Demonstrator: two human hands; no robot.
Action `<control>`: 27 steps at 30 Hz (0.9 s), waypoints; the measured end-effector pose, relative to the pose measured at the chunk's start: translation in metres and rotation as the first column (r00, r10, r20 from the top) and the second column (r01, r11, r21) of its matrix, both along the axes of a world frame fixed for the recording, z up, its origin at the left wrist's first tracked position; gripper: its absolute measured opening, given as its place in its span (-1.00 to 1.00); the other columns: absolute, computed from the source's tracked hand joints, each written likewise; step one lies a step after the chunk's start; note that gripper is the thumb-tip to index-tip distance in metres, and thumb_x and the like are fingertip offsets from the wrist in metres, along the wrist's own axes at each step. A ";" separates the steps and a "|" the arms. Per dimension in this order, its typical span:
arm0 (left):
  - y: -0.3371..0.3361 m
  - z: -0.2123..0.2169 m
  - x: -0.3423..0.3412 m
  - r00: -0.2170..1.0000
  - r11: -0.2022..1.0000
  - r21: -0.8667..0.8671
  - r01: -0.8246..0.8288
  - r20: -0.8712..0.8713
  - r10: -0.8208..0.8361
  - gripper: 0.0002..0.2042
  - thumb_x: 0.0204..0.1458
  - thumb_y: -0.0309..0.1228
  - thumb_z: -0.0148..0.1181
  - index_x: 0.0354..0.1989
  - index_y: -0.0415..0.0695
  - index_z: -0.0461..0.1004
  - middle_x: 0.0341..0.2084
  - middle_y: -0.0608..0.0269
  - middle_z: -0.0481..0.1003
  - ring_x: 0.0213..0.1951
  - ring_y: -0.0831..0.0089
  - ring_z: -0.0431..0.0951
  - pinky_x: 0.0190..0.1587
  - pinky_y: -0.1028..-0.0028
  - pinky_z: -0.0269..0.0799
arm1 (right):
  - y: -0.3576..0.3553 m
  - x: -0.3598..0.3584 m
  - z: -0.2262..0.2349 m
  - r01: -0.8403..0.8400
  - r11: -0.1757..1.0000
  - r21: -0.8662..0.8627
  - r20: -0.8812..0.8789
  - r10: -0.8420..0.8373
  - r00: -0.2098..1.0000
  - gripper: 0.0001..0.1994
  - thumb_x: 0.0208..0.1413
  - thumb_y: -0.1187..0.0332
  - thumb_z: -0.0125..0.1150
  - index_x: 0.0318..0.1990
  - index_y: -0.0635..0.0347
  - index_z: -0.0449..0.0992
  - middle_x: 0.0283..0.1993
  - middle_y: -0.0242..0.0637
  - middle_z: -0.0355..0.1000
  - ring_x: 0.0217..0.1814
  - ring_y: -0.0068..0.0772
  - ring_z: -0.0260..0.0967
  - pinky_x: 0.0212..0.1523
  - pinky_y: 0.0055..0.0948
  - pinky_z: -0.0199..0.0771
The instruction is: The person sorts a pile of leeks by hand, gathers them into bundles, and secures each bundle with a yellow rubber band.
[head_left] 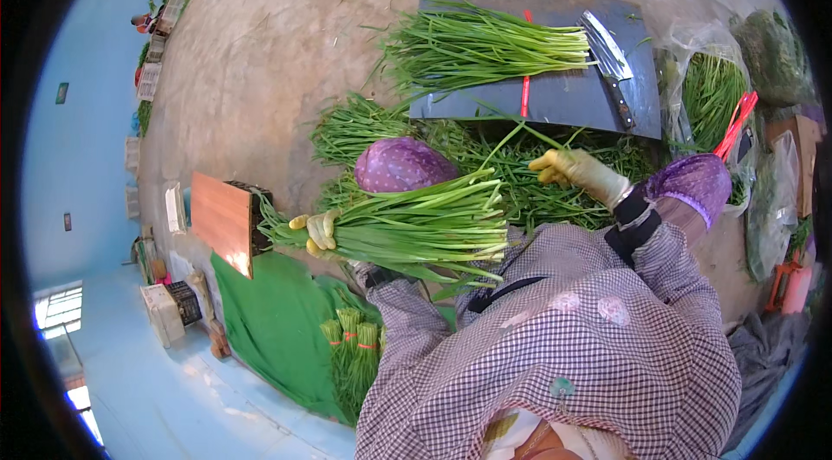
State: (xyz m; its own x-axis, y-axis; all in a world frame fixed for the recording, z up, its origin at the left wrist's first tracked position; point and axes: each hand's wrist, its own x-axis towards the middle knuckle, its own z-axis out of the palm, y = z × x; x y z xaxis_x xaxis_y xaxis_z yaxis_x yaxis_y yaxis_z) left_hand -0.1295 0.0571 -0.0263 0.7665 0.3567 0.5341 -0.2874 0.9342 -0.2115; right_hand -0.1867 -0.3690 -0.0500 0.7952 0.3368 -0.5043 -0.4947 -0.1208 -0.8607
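My left hand (319,231), in a pale yellow-tipped glove, grips a large bunch of garlic chives (416,221) near its leafy end, the pale stem ends pointing right across my lap. My right hand (585,176), gloved alike, is right of the bunch with curled fingers; a thin green blade runs up to them. Loose chives (520,187) lie heaped beneath and between my hands. Beyond them, a second bunch of garlic chives (490,48) rests on a dark board (477,104), over a red strap (525,91). A knife (614,61) lies beside its stem ends.
Purple dotted covers are on my left knee (403,163) and right knee (698,182). Plastic bags of greens (715,83) and red ties (735,126) are at right. Tied bundles (354,347) lie on a green cloth (269,321) at left, near a brown panel (221,217).
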 end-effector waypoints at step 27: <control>-0.003 0.004 0.000 0.997 0.997 0.037 0.060 -0.048 -0.059 -0.56 0.21 -0.53 0.09 0.28 -0.33 0.33 -0.55 0.49 0.30 -0.49 0.62 0.35 -0.12 0.54 0.41 | 0.076 0.008 0.031 -0.243 0.963 0.114 0.379 0.184 0.907 -0.52 0.30 0.08 0.26 0.24 0.19 0.53 0.19 -0.12 0.53 0.18 -0.27 0.48 0.23 -0.37 0.42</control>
State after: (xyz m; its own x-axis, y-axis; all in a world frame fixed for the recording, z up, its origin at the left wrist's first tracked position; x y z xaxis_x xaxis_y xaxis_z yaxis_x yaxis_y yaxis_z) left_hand -0.1292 0.0545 -0.0224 0.8104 0.2895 0.5093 -0.2398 0.9571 -0.1624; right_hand -0.1783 -0.2934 -0.0188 0.8130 0.5691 -0.1231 -0.1227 -0.0392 -0.9917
